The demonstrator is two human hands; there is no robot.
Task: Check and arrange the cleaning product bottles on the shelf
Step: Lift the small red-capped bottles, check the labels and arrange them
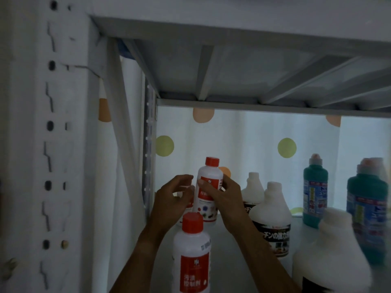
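In the head view, the right hand grips the white plastic bottle with a red screw cap and red label, apparently tilting it slightly near the back left of the pale metal shelf to read it. The left hand hovers beside it, fingers loosely curled, holding nothing. A matching smooth red-capped bottle stands in front, while matte white bottles with dark labels and teal bottles stand to the right.
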